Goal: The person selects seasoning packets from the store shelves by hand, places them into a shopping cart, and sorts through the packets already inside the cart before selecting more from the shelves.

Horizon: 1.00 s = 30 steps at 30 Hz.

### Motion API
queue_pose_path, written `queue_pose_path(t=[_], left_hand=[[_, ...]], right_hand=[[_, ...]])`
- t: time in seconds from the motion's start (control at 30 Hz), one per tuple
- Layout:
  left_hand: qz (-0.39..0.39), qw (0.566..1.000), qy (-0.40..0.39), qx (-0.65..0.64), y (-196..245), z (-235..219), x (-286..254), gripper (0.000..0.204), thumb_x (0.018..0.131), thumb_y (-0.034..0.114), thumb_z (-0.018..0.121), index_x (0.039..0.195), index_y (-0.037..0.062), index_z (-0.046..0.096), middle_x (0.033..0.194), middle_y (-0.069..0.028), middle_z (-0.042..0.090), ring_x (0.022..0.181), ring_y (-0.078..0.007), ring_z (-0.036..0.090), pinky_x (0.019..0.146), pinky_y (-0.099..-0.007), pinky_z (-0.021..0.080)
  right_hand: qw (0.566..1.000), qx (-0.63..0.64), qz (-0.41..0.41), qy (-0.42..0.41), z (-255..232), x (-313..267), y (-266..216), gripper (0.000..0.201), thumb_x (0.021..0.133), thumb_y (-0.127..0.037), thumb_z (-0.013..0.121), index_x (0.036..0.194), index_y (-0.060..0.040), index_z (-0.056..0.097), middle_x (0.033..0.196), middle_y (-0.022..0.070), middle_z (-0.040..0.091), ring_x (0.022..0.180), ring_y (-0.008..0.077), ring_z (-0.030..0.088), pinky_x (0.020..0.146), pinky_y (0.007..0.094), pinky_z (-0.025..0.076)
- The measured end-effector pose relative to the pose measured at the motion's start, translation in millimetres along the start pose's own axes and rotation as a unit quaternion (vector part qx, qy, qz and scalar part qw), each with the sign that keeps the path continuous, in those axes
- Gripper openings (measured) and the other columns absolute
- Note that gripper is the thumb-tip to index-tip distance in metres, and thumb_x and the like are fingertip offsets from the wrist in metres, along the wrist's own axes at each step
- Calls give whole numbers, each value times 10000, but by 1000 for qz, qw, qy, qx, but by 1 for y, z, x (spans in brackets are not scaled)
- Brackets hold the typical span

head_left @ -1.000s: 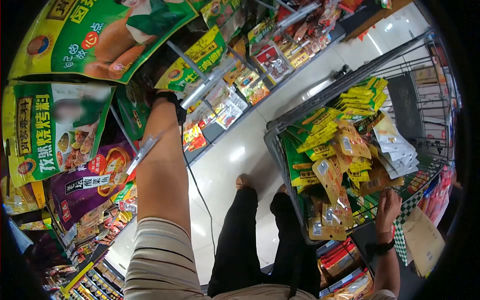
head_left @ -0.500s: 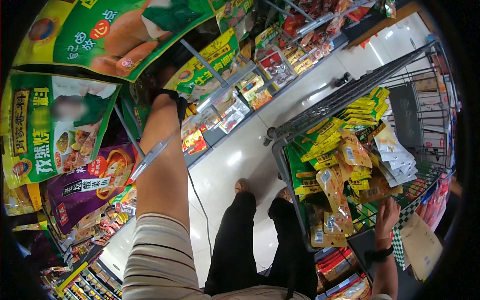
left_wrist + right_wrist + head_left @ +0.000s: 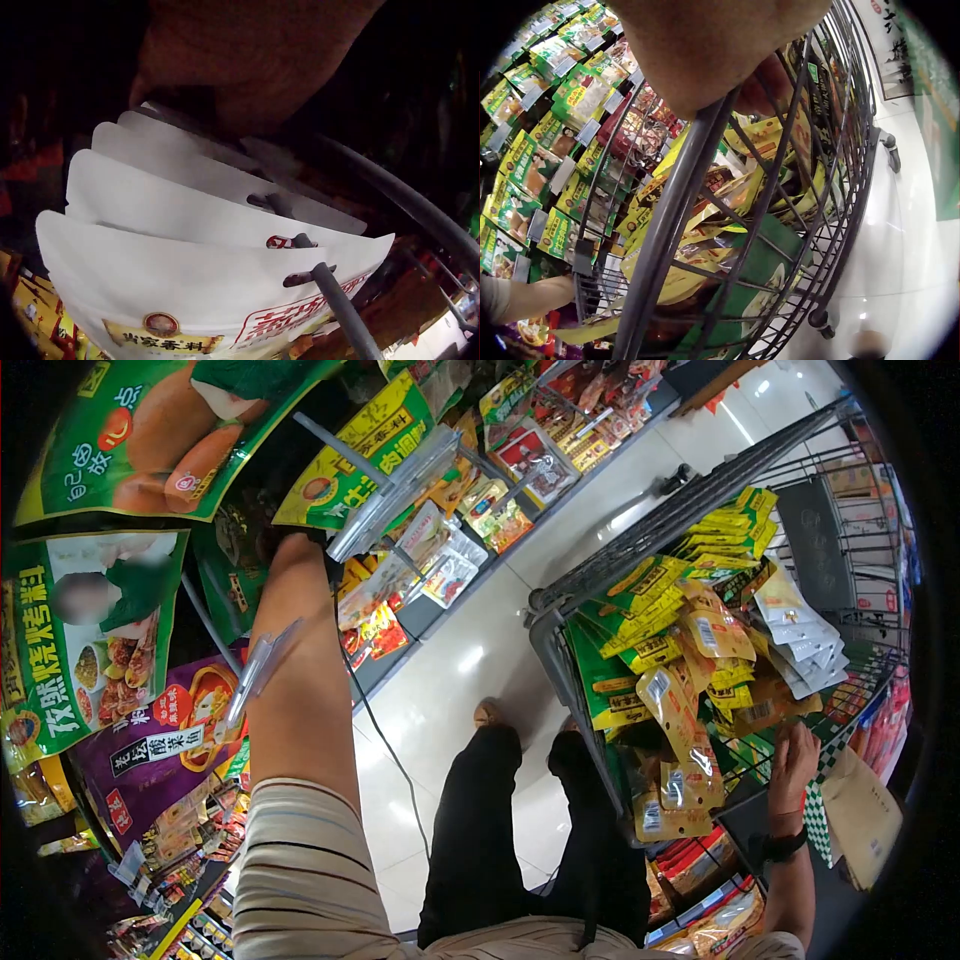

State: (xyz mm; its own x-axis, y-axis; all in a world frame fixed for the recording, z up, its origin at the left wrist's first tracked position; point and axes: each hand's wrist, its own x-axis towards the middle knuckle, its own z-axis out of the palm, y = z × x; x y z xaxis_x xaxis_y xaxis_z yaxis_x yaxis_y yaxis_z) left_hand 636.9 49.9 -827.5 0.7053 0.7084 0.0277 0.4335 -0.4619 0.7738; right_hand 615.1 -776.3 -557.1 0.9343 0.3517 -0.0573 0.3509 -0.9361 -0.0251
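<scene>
My left hand (image 3: 232, 64) reaches in among the hanging goods; the head view hides it behind packets. In the left wrist view it is over the back of a row of white seasoning packets (image 3: 150, 259), threaded on a metal hook (image 3: 341, 307). Its fingers are in deep shadow there, and I cannot tell whether they pinch a packet. My right hand (image 3: 795, 760) grips the rim (image 3: 671, 217) of a wire shopping cart, fingers curled over the bar. Inside the cart lie yellow-green packets (image 3: 640, 610), golden-brown pouches (image 3: 680, 730) and silvery-white packets (image 3: 800, 630).
Large green packets (image 3: 110, 630) and a purple packet (image 3: 160, 730) hang around the left forearm. Clear plastic label holders (image 3: 395, 490) jut out beside it. Pale tiled floor (image 3: 460, 660) lies between shelf and cart. A dark cable (image 3: 385, 725) hangs down from the left wrist.
The left forearm and hanging packets have shifted left in the head view. The left hand stays behind the packets, and the right hand keeps its grip on the cart.
</scene>
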Motion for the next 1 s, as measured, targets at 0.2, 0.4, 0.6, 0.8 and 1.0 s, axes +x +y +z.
queue_pose_path(t=[0.2, 0.4, 0.6, 0.8, 1.0], left_hand=[[1, 1000, -6, 9, 1, 2, -8, 323, 920, 253, 600, 1160, 58, 694, 1243, -203, 666, 1181, -373, 615, 981, -450, 481], [2, 1000, -13, 21, 6, 11, -20, 324, 919, 252, 597, 1162, 62, 695, 1249, -198, 666, 1183, -371, 614, 981, -451, 481], [4, 999, -15, 33, 5, 24, -41, 324, 918, 250, 594, 1165, 66, 696, 1254, -193, 666, 1185, -368, 614, 982, -451, 481], [10, 998, -9, 60, -6, 31, -66, 325, 917, 249, 590, 1167, 70, 697, 1260, -188, 665, 1187, -366, 613, 982, -452, 481], [26, 996, -14, 88, -16, 41, -76, 326, 916, 248, 587, 1169, 75, 698, 1265, -183, 665, 1189, -363, 613, 983, -453, 481]], right_hand=[[1000, 1, 9, -7, -1, -1, 3, 91, 948, -101, 540, 947, -13, 563, 897, 157, 583, 849, 370, 519, 830, 414, 401], [1000, -2, 9, -9, 1, -2, 8, 106, 947, -110, 553, 961, -11, 587, 901, 168, 587, 870, 371, 539, 839, 423, 403], [1000, -11, -8, -9, 1, -1, 9, 99, 942, -103, 552, 950, -7, 580, 861, 169, 578, 848, 381, 543, 790, 437, 394], [1000, -5, -20, -2, 5, -4, 17, 111, 950, -115, 565, 944, -5, 579, 843, 174, 572, 815, 381, 534, 773, 444, 391], [1000, -10, -15, 2, 2, -2, 11, 120, 962, -134, 558, 952, -16, 578, 842, 161, 574, 810, 369, 535, 774, 434, 387]])
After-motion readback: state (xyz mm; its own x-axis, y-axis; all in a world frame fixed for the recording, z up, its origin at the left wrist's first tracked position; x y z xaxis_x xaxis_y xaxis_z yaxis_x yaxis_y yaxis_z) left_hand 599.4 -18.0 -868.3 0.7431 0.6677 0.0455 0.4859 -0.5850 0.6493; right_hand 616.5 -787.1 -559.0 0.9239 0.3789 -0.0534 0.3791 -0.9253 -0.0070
